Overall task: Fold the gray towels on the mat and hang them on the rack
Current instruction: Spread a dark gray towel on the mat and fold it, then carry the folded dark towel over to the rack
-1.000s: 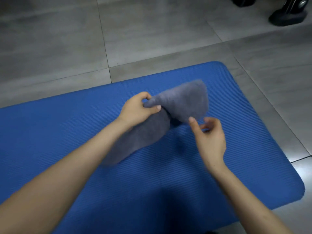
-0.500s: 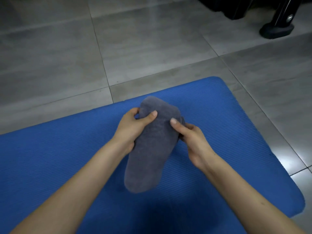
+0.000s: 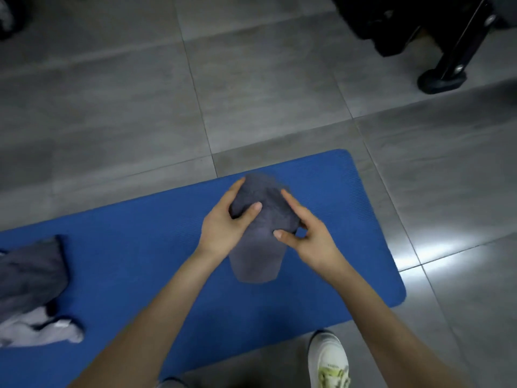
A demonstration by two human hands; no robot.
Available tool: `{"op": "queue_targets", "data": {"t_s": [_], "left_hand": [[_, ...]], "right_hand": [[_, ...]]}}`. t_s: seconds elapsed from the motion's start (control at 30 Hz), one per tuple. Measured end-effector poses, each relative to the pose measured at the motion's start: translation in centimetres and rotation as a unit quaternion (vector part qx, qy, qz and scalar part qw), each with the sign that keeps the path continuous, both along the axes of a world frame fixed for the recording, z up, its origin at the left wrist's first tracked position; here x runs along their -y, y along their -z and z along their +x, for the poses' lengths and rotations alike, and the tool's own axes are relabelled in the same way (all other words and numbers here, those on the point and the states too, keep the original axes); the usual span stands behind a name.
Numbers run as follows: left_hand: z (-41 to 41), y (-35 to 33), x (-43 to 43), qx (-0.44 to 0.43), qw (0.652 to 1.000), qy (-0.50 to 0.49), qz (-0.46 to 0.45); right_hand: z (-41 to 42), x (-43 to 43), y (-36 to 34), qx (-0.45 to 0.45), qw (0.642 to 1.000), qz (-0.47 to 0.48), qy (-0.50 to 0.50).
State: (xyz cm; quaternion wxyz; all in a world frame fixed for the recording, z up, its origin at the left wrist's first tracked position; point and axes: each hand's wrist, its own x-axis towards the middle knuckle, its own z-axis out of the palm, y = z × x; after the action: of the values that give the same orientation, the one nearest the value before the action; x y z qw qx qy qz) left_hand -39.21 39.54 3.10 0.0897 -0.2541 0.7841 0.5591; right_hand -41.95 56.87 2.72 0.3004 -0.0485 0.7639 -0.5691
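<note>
Item 1. Gray towel (image 3: pixel 260 247): folded into a narrow, rounded bundle, held between both hands over the right half of the blue mat (image 3: pixel 140 261). Its far end is bunched and its near end is smooth.

Item 2. Left hand (image 3: pixel 223 225): grips the towel's far left part, with the thumb pressed on top and the fingers (image 3: pixel 237 186) wrapped round the outer edge.

Item 3. Right hand (image 3: pixel 310 239): thumb on the towel's right side, index finger laid straight along the upper fold. The other fingers curl beneath the right edge and appear to pinch it, though blur leaves this uncertain.

Item 4. Cloth pile (image 3: pixel 28 275): dark gray and pale pieces, crumpled, on the mat's left end, well apart from the hands.

Item 5. Mat: lies on a gray tiled floor (image 3: pixel 251 93).

Item 6. White shoe (image 3: pixel 328 359): on the floor just beside the mat's near edge.

Item 7. Black stand foot (image 3: pixel 442 79): on the floor at far right.
</note>
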Motion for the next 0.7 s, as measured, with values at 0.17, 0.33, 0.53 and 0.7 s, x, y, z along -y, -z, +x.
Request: {"op": "queue_targets", "data": {"t_s": [0.17,0.33,0.53,0.7], "left_hand": [[0.7,-12.4,0.7,0.094,0.975,0.181,-0.082],[-0.4,-25.9,-1.7,0.098,0.919,0.27,-0.271],[-3.1,-37.5,-4.0,-0.064,0.877,0.256,-0.402],[-9.1,-45.0,-4.9,-0.02,0.907,0.283,-0.313]], "right_hand": [[-0.9,-1.9,-11.1,-0.002,0.998,0.039,-0.039],[-2.7,-5.2,-23.7,-0.028,0.993,0.073,-0.087],[-7.0,-8.7,-36.3,-0.084,0.988,0.081,-0.105],[-13.5,-9.1,-42.9,-0.127,0.98,0.056,-0.14]]}}
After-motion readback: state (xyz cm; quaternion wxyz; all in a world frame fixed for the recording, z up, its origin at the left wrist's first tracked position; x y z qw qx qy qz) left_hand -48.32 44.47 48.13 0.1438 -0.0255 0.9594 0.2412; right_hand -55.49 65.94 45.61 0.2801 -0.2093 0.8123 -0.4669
